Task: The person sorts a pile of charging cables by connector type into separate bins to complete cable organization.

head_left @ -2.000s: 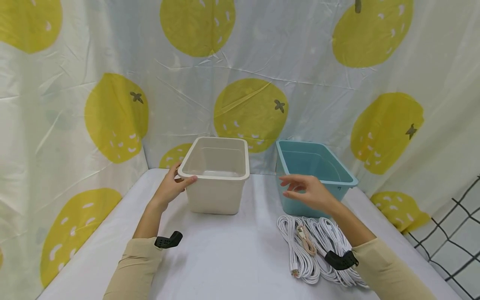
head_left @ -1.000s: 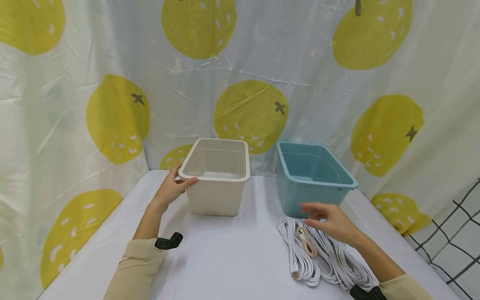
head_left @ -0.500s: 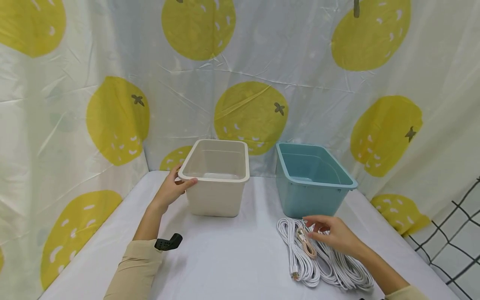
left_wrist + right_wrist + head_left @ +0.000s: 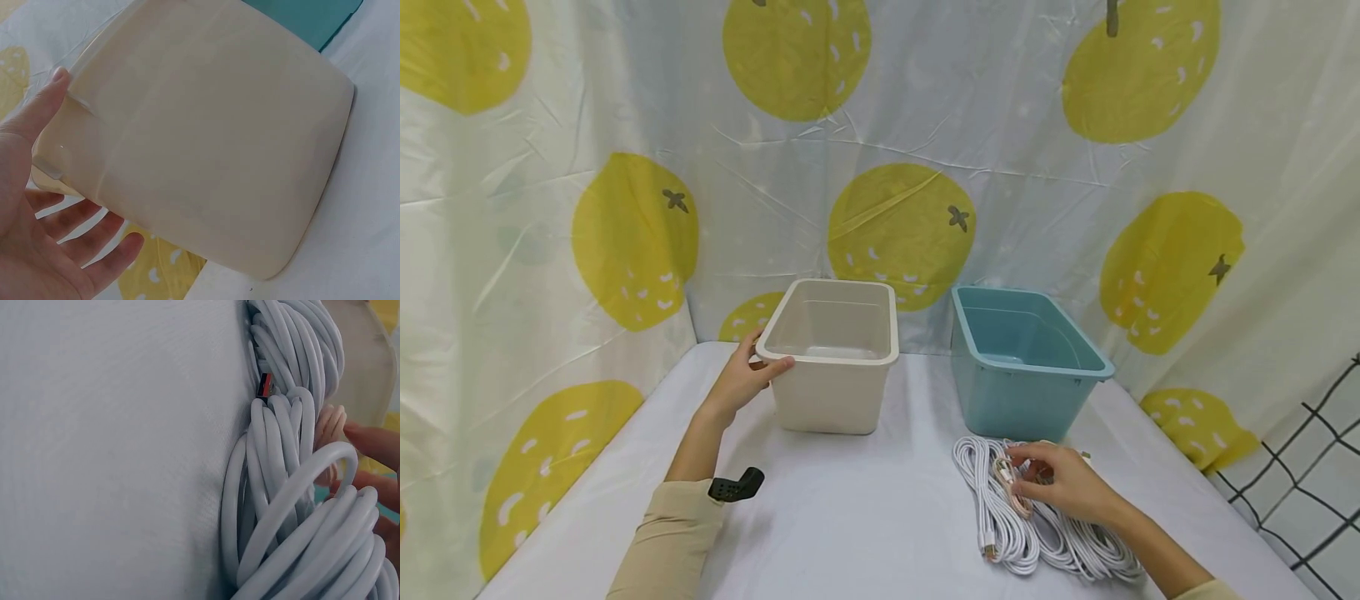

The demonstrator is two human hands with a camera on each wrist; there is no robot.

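My left hand (image 4: 737,383) grips the near left corner of the beige bin (image 4: 835,392), thumb on its front and fingers along its side. In the left wrist view the fingers (image 4: 115,256) spread beside the bin's wall. On the table's right part, my right hand (image 4: 1063,483) reaches down to a small pink cable coil (image 4: 1021,505) that lies over white cable coils (image 4: 992,508). Its thumb and fingertips stand apart around the pink coil; in the right wrist view a fingertip (image 4: 353,430) is right at the coil. The rear white coils are partly hidden by the hand.
A teal bin (image 4: 1022,392) stands behind the cables, to the right of the beige one. A patterned curtain (image 4: 1037,208) hangs behind the white-covered table (image 4: 850,517). At the right edge is a black wire grid (image 4: 1315,475).
My right hand has come from the teal bin's front down and toward me, onto the cables, its fingertips now at the pink coil. The left hand and both bins stay put.
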